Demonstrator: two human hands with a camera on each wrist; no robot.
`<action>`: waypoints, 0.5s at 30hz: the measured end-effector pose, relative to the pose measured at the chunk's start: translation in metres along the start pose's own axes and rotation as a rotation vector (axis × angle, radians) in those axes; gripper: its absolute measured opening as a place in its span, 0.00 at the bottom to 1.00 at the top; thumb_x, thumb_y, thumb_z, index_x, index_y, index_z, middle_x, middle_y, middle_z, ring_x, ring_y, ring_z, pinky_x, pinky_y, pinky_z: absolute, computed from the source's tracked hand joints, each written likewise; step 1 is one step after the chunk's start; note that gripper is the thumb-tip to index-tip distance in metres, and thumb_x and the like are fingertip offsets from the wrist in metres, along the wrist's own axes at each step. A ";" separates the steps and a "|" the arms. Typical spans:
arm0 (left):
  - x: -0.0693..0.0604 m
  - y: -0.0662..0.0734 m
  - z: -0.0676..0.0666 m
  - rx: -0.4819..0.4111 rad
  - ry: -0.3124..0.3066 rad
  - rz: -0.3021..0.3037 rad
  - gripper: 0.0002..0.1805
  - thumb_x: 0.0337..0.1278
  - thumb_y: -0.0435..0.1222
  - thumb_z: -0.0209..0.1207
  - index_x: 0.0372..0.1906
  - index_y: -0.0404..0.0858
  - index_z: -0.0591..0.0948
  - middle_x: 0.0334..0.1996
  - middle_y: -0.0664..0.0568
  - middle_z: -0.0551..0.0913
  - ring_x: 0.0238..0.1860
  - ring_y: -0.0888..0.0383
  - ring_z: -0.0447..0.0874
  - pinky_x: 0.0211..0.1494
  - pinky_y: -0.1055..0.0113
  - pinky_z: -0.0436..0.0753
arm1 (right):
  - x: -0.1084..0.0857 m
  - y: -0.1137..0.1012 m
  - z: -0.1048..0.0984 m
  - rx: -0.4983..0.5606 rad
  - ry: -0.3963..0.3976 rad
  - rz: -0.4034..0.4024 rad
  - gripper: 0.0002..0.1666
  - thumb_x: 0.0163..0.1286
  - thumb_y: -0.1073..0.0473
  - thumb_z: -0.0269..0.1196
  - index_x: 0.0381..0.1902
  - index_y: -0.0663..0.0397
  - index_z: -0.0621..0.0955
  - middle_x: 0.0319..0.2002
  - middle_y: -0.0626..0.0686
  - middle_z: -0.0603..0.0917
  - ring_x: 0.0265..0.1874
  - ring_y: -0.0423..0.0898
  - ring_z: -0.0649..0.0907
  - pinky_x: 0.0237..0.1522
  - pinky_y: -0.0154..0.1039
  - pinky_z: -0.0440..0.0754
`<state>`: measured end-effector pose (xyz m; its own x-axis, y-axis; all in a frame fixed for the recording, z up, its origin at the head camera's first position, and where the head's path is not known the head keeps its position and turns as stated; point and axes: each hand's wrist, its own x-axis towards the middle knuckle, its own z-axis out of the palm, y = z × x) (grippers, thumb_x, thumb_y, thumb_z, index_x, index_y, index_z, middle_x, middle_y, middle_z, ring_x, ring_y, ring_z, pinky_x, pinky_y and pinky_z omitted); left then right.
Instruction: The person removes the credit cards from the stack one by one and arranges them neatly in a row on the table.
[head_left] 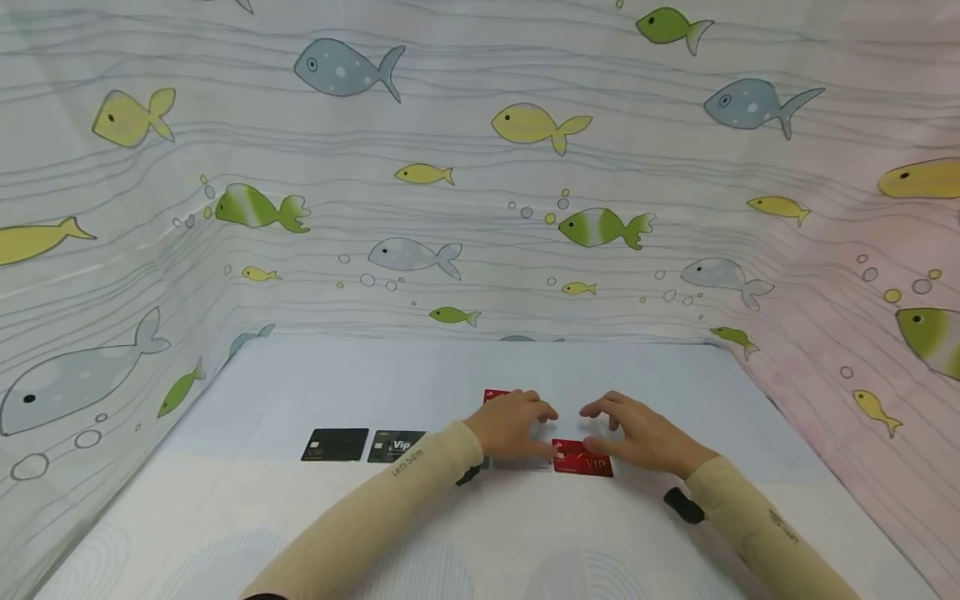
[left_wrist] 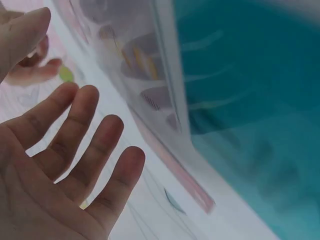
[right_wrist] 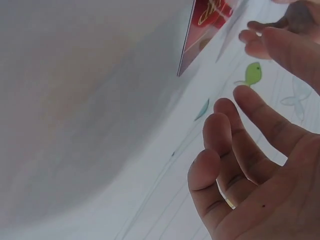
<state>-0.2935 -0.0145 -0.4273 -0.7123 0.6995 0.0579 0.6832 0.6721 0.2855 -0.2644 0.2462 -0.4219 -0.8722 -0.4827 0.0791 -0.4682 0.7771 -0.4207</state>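
A red VIP card [head_left: 582, 463] lies on the table between my two hands, at the right end of a row. My left hand [head_left: 513, 425] hovers over a pale card [head_left: 521, 464], its thumb by the red card's left edge. Over the red card's right part is the thumb of my right hand [head_left: 648, 433]; whether it touches cannot be told. Loosely spread fingers of the left hand [left_wrist: 75, 150] show nothing held. The right hand's fingers [right_wrist: 250, 150] bend softly around nothing, with the red card [right_wrist: 205, 30] beyond. Another red card [head_left: 495, 393] is partly hidden behind the left hand.
Farther left in the row lie a black card [head_left: 335, 445] and a dark grey Vip card [head_left: 390, 447], the latter partly covered by the left sleeve. A teal card [left_wrist: 250, 75] looms close in the left wrist view. Fish-patterned cloth [head_left: 480, 208] walls the table [head_left: 375, 367].
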 end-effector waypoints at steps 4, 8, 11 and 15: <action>-0.001 -0.013 -0.006 0.006 0.009 -0.023 0.29 0.59 0.57 0.67 0.63 0.49 0.81 0.49 0.58 0.81 0.49 0.61 0.77 0.53 0.67 0.79 | 0.005 -0.001 0.003 0.021 0.010 0.000 0.29 0.66 0.44 0.70 0.61 0.49 0.80 0.53 0.48 0.82 0.44 0.47 0.79 0.42 0.42 0.81; -0.005 -0.026 -0.014 0.008 0.009 -0.061 0.30 0.60 0.57 0.66 0.64 0.49 0.80 0.52 0.57 0.80 0.51 0.58 0.75 0.58 0.63 0.78 | 0.011 -0.004 0.006 0.026 0.004 0.018 0.32 0.66 0.43 0.70 0.63 0.49 0.79 0.55 0.49 0.81 0.47 0.48 0.79 0.43 0.43 0.82; -0.009 -0.037 -0.018 0.015 0.010 -0.096 0.31 0.59 0.57 0.66 0.64 0.48 0.80 0.53 0.54 0.79 0.52 0.56 0.76 0.58 0.61 0.79 | 0.017 -0.007 0.008 0.022 -0.007 0.037 0.34 0.66 0.43 0.70 0.66 0.48 0.77 0.57 0.50 0.80 0.49 0.49 0.79 0.46 0.45 0.83; -0.013 -0.052 -0.021 0.037 0.019 -0.137 0.32 0.58 0.57 0.67 0.64 0.46 0.79 0.54 0.52 0.80 0.51 0.55 0.76 0.58 0.59 0.80 | 0.027 -0.011 0.012 0.010 -0.011 0.048 0.36 0.65 0.43 0.71 0.67 0.48 0.76 0.59 0.50 0.80 0.51 0.50 0.80 0.49 0.47 0.84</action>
<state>-0.3237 -0.0636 -0.4228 -0.8017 0.5965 0.0388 0.5850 0.7695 0.2563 -0.2810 0.2197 -0.4261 -0.8918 -0.4497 0.0489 -0.4247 0.7953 -0.4325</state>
